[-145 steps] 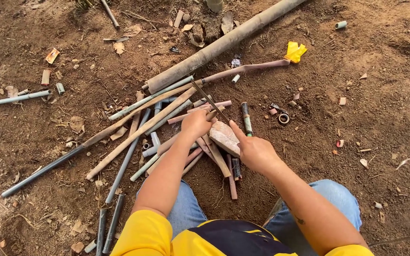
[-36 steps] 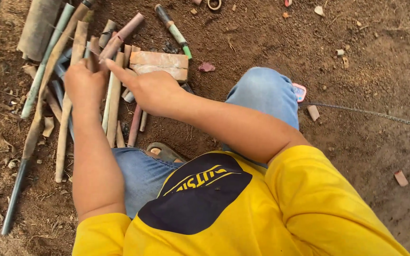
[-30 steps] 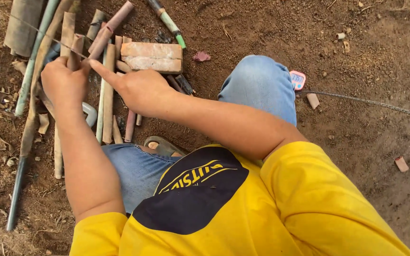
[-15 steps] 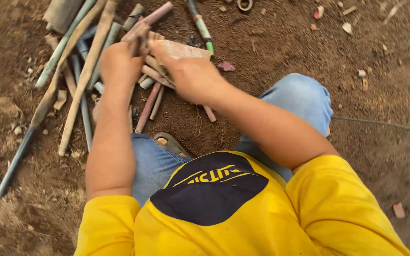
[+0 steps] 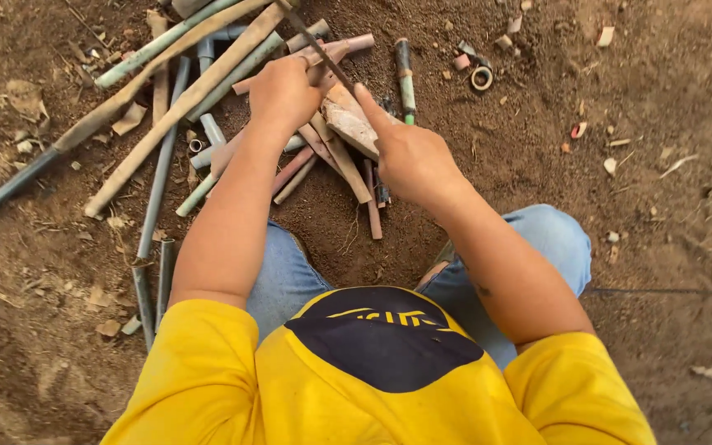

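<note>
Two hands at a heap of pipe offcuts on bare soil.
The left hand [image 5: 283, 91] is clenched around a thin dark rod [image 5: 316, 45] whose long axis runs from 11 to 5 o'clock; the right hand [image 5: 409, 156] grasps a flat pale fragment [image 5: 346, 124] just beside it. A dozen or so pipe pieces [image 5: 183, 107] fan toward 10 o'clock; one ring [image 5: 481, 78] lies at 2 o'clock, apart.

A flat, pale brown stone-like slab [image 5: 348, 124], chipped at its edges, lies tilted atop a loose pile of short dusty pipe pieces [image 5: 323, 161] on bare soil. A thin dark rod [image 5: 323, 53] slants across the slab's upper end. The pipe pieces, reddish and tan, fan out beneath, some overlapping one another.
</note>
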